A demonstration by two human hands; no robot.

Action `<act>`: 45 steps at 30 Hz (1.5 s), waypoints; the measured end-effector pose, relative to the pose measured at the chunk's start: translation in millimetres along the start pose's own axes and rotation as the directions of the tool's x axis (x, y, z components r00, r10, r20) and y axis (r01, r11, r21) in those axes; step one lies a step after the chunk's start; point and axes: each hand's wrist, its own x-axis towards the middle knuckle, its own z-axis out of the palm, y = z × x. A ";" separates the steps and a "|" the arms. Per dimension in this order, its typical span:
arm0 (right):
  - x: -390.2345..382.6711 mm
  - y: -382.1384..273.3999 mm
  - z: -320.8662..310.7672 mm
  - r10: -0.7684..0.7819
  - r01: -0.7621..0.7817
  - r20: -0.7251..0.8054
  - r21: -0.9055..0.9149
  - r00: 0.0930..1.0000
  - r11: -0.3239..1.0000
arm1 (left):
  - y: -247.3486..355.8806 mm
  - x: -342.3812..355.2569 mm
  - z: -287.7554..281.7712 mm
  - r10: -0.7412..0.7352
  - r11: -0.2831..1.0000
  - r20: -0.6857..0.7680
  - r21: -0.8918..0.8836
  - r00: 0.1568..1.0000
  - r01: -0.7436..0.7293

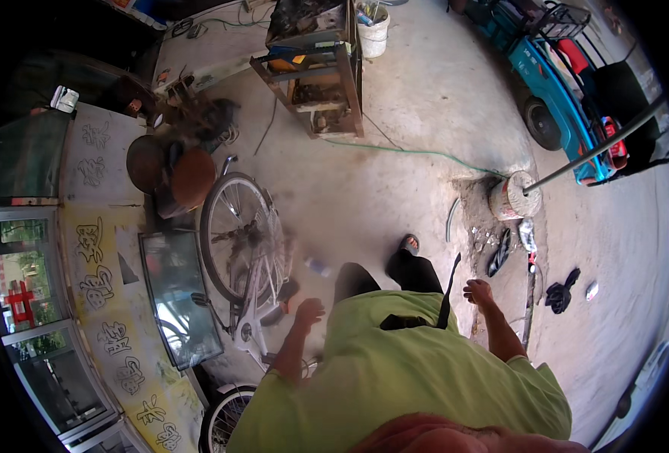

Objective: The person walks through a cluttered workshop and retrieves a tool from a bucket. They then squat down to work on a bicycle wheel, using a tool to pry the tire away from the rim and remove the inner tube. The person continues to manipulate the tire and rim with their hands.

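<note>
My left hand (pixel 309 312) hangs at my left side, beside the white bicycle (pixel 255 291), with its fingers loosely bent and nothing seen in them. The bicycle stands with its front wheel (pixel 236 238) pointing away from me. Past my right side, my right hand (pixel 478 293) is held out over the floor, fingers half curled and a little apart. No object shows in it. A black strap (pixel 447 298) lies over my green shirt (pixel 417 340), near the right hand but seemingly apart from it. One foot in a dark sandal (pixel 409 243) shows ahead.
A framed glass pane (pixel 181 302) leans at the left wall. Ahead stands a rusty metal rack (pixel 342 90) beside a white bucket (pixel 373 34). At right, a pole rises from a round base (pixel 515 198) near a blue cargo tricycle (pixel 557 106). A green hose (pixel 410 150) crosses the floor.
</note>
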 end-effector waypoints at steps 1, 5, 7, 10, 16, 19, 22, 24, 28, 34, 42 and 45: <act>-1.1 -46.8 13.9 -0.050 0.047 -0.071 -0.041 0.996 0.998 | 11.4 2.1 16.1 -0.028 0.999 -0.023 0.027 0.999 0.028; 48.1 -153.3 40.5 -0.112 0.112 0.006 -0.003 0.994 0.994 | 62.2 18.9 57.2 -0.077 0.993 -0.056 0.087 0.995 0.082; 64.9 -190.6 67.9 -0.090 0.091 0.015 -0.066 0.996 0.994 | 86.6 40.0 65.5 -0.100 0.991 -0.059 0.085 0.993 0.105; 107.6 -226.7 103.9 -0.081 0.093 0.069 -0.203 0.994 0.975 | 133.1 90.3 70.9 -0.114 0.989 -0.090 0.084 0.989 0.122; 210.7 -294.8 158.9 -0.264 0.302 0.153 -0.591 0.952 0.748 | 240.4 245.5 80.9 0.107 0.992 -0.010 0.064 0.994 -0.106; 228.0 -340.4 196.7 -0.416 0.338 0.097 -0.758 0.904 0.558 | 330.1 313.1 94.0 0.422 0.751 0.037 0.545 0.906 -0.373; 253.4 -379.0 221.6 -0.362 0.287 0.091 -0.794 0.928 0.537 | 444.2 351.0 124.8 0.537 0.652 -0.039 0.652 0.842 -0.386; 282.6 -369.4 225.4 -0.325 0.284 0.120 -0.805 0.938 0.521 | 512.7 390.9 145.0 0.642 0.581 -0.011 0.659 0.766 -0.477; 329.2 -352.5 238.6 -0.339 0.376 0.254 -0.851 0.906 0.367 | 594.3 464.9 148.1 0.677 0.305 0.066 0.882 0.733 -0.360; 359.5 -378.4 242.9 -0.318 0.411 0.314 -0.858 0.895 0.308 | 638.9 571.2 148.2 0.716 0.134 0.038 0.972 0.698 -0.191; 386.4 -370.4 215.5 -0.310 0.336 0.196 -0.798 0.930 0.501 | 669.0 622.4 193.9 0.666 0.152 -0.083 0.988 0.741 -0.026; 390.3 -376.5 217.7 -0.294 0.359 0.237 -0.795 0.926 0.490 | 655.1 621.1 190.1 0.693 0.169 -0.176 0.982 0.699 0.080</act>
